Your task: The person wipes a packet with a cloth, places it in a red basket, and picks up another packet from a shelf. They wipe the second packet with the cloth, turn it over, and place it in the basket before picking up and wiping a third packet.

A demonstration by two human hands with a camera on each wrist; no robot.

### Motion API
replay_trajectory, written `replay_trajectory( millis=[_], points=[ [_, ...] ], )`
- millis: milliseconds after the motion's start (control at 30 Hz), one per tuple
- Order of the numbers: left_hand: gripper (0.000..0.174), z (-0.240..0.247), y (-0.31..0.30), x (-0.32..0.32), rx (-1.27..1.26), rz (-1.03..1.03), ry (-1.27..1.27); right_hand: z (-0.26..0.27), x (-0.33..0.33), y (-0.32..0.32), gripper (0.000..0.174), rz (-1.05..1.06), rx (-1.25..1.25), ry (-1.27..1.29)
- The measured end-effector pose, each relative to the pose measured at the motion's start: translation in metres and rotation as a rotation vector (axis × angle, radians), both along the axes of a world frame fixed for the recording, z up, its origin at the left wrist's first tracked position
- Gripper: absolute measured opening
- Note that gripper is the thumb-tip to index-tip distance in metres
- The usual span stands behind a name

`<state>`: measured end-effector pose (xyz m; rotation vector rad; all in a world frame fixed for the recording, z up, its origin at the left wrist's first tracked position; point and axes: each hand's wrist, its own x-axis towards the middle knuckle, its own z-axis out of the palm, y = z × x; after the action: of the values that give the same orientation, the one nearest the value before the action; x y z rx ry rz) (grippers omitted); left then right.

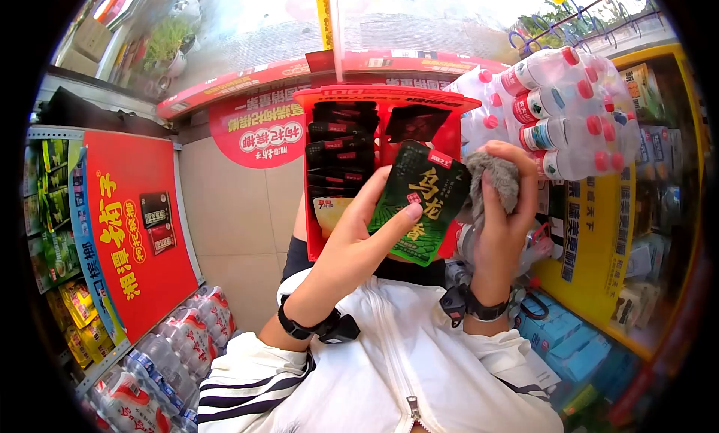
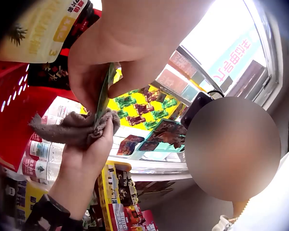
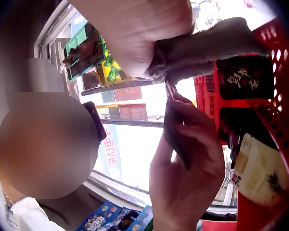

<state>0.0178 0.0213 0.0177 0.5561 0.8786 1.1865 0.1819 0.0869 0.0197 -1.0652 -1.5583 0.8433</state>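
My left hand (image 1: 367, 227) holds a dark green snack pouch (image 1: 419, 201) with gold characters, its thumb across the front. Bunched in my right hand (image 1: 503, 208) is a grey cloth (image 1: 493, 184), pressed against the pouch's right edge. From the left wrist view the cloth (image 2: 77, 127) wraps the edge of the pouch, seen side-on. Below both hands sits a red two-section display basket (image 1: 380, 96). A row of black pouches (image 1: 341, 145) fills its left section, with a pale yellow pouch (image 1: 329, 212) at the near end. Another dark pouch (image 1: 416, 122) lies in the right section.
Shrink-wrapped water bottles (image 1: 550, 107) are stacked right of the basket. A yellow-framed shelf (image 1: 599, 246) stands at the right. On the left are a red display panel (image 1: 142, 223) and packs of bottles (image 1: 180, 339). Tiled floor (image 1: 232, 201) shows between.
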Motion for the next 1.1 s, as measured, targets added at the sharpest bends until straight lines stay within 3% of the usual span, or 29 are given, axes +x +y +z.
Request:
replay_trajectory(
  millis=[67, 133, 200, 300, 400, 433, 467, 533, 600, 633, 667, 700, 733, 900, 1000, 1100],
  points=[
    [0.063, -0.001, 0.009, 0.01, 0.202, 0.159, 0.176, -0.004, -0.013, -0.015, 0.028, 0.181, 0.012, 0.175],
    [0.069, -0.011, 0.011, 0.017, 0.359, 0.235, 0.331, -0.005, -0.027, -0.025, 0.031, 0.126, 0.104, 0.115],
    [0.07, -0.01, 0.01, 0.016, 0.374, 0.218, 0.375, -0.005, -0.033, -0.032, 0.033, 0.082, 0.077, 0.122],
    [0.064, -0.01, 0.01, 0.019, 0.281, 0.354, 0.345, -0.009, -0.034, -0.033, 0.038, 0.285, -0.015, 0.4],
    [0.059, -0.013, 0.011, 0.018, 0.282, 0.292, 0.291, -0.002, -0.043, -0.039, 0.039, 0.267, -0.016, 0.415],
    [0.059, -0.013, 0.01, 0.017, 0.308, 0.18, 0.297, -0.003, -0.042, -0.04, 0.039, 0.256, -0.011, 0.423],
    [0.065, -0.017, 0.01, 0.013, 0.277, 0.019, 0.171, -0.006, -0.041, -0.039, 0.039, 0.26, -0.013, 0.422],
    [0.074, -0.01, 0.002, 0.011, 0.208, -0.103, 0.049, -0.01, -0.04, -0.037, 0.04, 0.235, 0.085, 0.183],
    [0.086, -0.004, -0.003, 0.005, 0.238, -0.152, -0.003, -0.009, -0.05, -0.04, 0.045, 0.121, 0.036, 0.297],
    [0.096, 0.015, -0.004, 0.009, 0.064, -0.083, -0.083, -0.009, -0.051, -0.037, 0.047, 0.134, 0.075, 0.156],
    [0.094, 0.017, -0.005, 0.009, -0.134, -0.022, -0.157, -0.009, -0.052, -0.036, 0.049, 0.147, 0.113, 0.015],
    [0.094, 0.015, -0.005, 0.009, -0.136, -0.024, -0.158, -0.008, -0.055, -0.036, 0.053, 0.19, 0.072, 0.044],
    [0.092, 0.01, -0.003, 0.008, -0.114, 0.014, -0.282, -0.012, -0.059, -0.039, 0.053, 0.244, 0.002, 0.146],
    [0.082, -0.004, 0.008, 0.0, -0.032, 0.222, -0.885, -0.006, -0.064, -0.048, 0.048, 0.462, -0.002, 0.156],
    [0.093, -0.026, 0.011, -0.012, 0.151, 0.07, -1.002, -0.001, -0.063, -0.057, 0.044, 0.544, 0.03, 0.156],
    [0.097, -0.028, 0.015, -0.023, 0.171, -0.074, -0.99, 0.004, -0.064, -0.062, 0.041, 0.595, 0.11, 0.122]
  ],
)
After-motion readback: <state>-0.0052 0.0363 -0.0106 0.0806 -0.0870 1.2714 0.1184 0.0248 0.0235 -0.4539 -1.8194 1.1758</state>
